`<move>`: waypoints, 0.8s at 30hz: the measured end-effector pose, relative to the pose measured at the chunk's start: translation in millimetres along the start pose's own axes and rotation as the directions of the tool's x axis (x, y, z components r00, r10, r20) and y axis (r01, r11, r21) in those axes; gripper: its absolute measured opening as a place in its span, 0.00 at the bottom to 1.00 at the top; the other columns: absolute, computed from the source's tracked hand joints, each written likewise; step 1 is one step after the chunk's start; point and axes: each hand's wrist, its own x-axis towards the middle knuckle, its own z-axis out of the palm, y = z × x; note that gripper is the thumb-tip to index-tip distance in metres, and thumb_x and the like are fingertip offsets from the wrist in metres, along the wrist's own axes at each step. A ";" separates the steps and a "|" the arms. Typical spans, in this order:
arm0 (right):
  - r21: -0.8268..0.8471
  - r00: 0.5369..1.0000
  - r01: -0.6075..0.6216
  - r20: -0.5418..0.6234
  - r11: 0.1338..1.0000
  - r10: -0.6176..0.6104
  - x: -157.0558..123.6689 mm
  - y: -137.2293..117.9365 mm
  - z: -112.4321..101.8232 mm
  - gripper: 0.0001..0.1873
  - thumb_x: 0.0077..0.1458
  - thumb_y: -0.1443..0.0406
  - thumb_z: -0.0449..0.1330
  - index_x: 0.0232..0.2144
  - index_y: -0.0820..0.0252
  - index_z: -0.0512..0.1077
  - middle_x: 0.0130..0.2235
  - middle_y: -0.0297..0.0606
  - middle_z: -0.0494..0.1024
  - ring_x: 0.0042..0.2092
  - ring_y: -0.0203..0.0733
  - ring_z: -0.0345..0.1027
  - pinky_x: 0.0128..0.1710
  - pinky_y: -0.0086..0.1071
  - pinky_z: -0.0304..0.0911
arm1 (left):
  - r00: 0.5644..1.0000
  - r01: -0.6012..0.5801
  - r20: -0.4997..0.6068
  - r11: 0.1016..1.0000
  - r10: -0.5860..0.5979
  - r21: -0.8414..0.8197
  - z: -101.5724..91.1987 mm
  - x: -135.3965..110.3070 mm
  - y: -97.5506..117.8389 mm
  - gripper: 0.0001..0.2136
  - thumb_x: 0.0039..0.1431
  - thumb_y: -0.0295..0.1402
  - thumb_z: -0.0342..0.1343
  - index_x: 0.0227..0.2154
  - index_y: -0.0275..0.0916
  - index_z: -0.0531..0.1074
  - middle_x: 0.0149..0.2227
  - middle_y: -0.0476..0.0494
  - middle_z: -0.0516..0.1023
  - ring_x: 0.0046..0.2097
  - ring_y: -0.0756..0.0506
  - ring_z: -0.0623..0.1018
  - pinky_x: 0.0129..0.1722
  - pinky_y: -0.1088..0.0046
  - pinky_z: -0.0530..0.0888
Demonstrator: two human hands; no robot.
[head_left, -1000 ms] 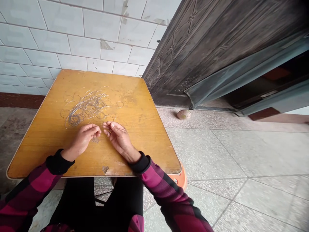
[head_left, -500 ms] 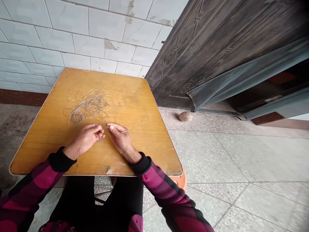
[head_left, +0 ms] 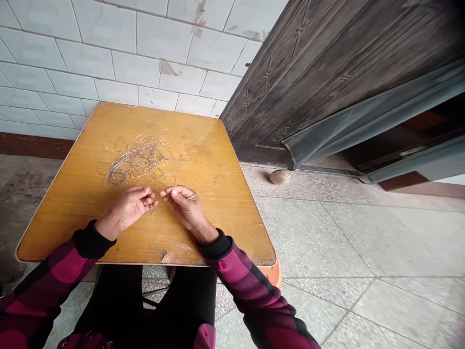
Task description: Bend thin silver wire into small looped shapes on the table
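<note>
A loose tangle of thin silvery wire (head_left: 136,157) lies on the wooden table (head_left: 214,194), with curled ends sticking out. Just in front of it, my left hand (head_left: 132,209) is closed in a pinch, thumb against the curled fingers. My right hand (head_left: 187,207) pinches too, thumb on forefinger, a short gap to the right. A piece of wire seems to be held between the fingertips of both hands; it is so fine that only faint bits of it show.
White wall tiles (head_left: 163,39) stand behind the table, and a dark carved door (head_left: 276,87) with a grey curtain (head_left: 327,131) is at the right. A worn ball (head_left: 280,177) rests on the tiled floor. An orange stool (head_left: 273,272) shows under the table's right corner.
My right hand has moved slightly right, widening the gap between the hands a little. My left hand stays nearly in place. The view has shifted slightly.
</note>
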 end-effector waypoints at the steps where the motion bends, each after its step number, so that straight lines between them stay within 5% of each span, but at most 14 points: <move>1: -0.003 1.000 -0.024 -0.001 1.000 0.024 0.5 -3.1 -0.7 0.11 0.43 0.55 0.70 0.28 0.55 0.78 0.31 0.33 0.81 0.33 0.33 0.73 0.39 0.30 0.67 | 1.000 -0.002 0.003 1.000 0.002 0.013 0.1 -0.3 0.4 0.06 0.48 0.28 0.65 0.23 0.33 0.72 0.24 0.47 0.74 0.29 0.51 0.73 0.36 0.70 0.73; 10: -0.073 0.970 -0.199 0.127 0.977 0.207 3.9 -30.7 -15.1 0.13 0.41 0.57 0.71 0.28 0.60 0.79 0.24 0.32 0.79 0.21 0.29 0.66 0.23 0.23 0.65 | 0.998 -0.024 0.055 0.978 0.013 0.209 3.2 -4.9 0.3 0.08 0.48 0.31 0.64 0.22 0.32 0.74 0.25 0.44 0.74 0.27 0.50 0.72 0.33 0.70 0.70; 15: 0.056 0.963 -0.245 0.128 0.968 0.236 3.7 -27.9 -15.5 0.12 0.43 0.60 0.70 0.31 0.60 0.78 0.27 0.32 0.80 0.25 0.30 0.72 0.27 0.23 0.70 | 0.978 -0.188 -0.019 0.924 0.206 0.334 5.4 -6.2 7.5 0.09 0.49 0.35 0.65 0.27 0.33 0.75 0.33 0.41 0.78 0.35 0.47 0.76 0.39 0.70 0.70; 19: 0.148 0.974 -0.219 0.090 0.964 0.208 3.7 -23.3 -11.5 0.13 0.42 0.61 0.71 0.32 0.58 0.77 0.30 0.31 0.81 0.29 0.30 0.74 0.31 0.22 0.72 | 0.978 -0.186 -0.053 0.960 0.201 0.209 4.6 -5.1 11.1 0.11 0.49 0.36 0.66 0.33 0.36 0.75 0.36 0.43 0.78 0.39 0.47 0.76 0.42 0.69 0.72; 24: 0.189 0.985 -0.174 0.013 0.966 0.175 2.8 -17.8 -7.7 0.10 0.46 0.63 0.69 0.32 0.57 0.76 0.32 0.31 0.81 0.32 0.31 0.76 0.35 0.24 0.73 | 0.999 -0.042 -0.006 0.999 0.042 0.027 0.2 -0.3 2.2 0.10 0.48 0.32 0.66 0.33 0.33 0.76 0.32 0.46 0.76 0.30 0.53 0.74 0.30 0.78 0.72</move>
